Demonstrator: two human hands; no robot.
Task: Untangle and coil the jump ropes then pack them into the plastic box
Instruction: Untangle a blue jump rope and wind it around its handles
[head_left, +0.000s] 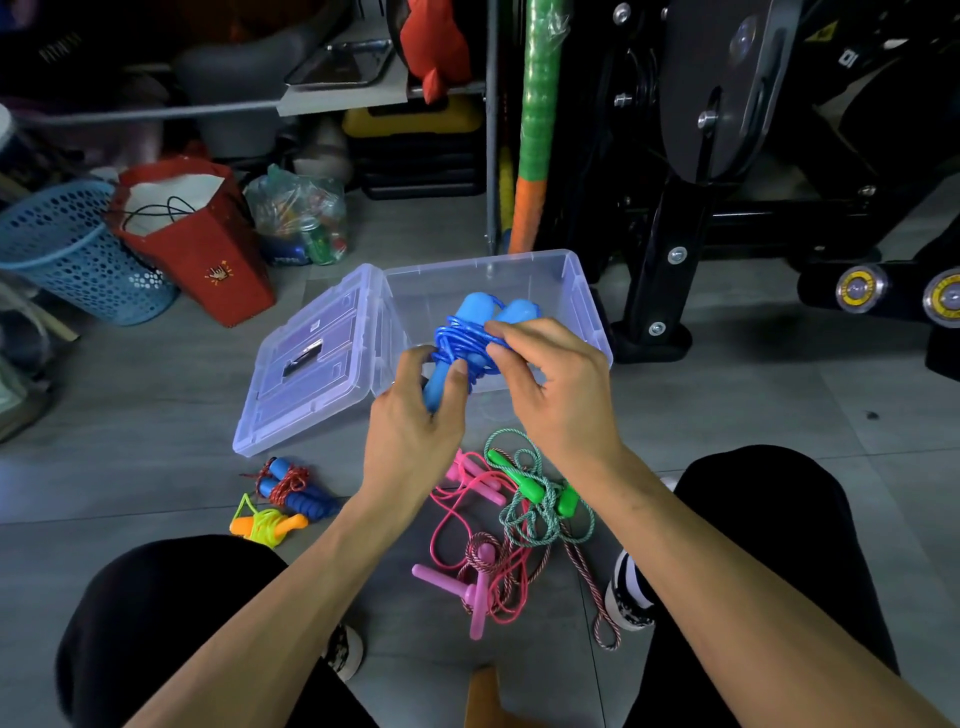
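Hands first: our left hand (415, 410) grips the lower handles of the bright blue plastic jump rope (467, 343), while our right hand (545, 384) pinches its wound cord to keep the coil from springing loose. We hold the bundle just above the clear plastic storage box (582, 291), whose hinged lid (311, 358) lies open on the grey tiled floor (156, 467), probably ready for packing. Pink and green ropes (498, 519) remain tangled between our knees.

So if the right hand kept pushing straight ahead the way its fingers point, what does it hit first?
The right hand already pinches the blue jump rope. Beyond that bundle, it would probably meet the clear plastic box, though depth is hard to judge.
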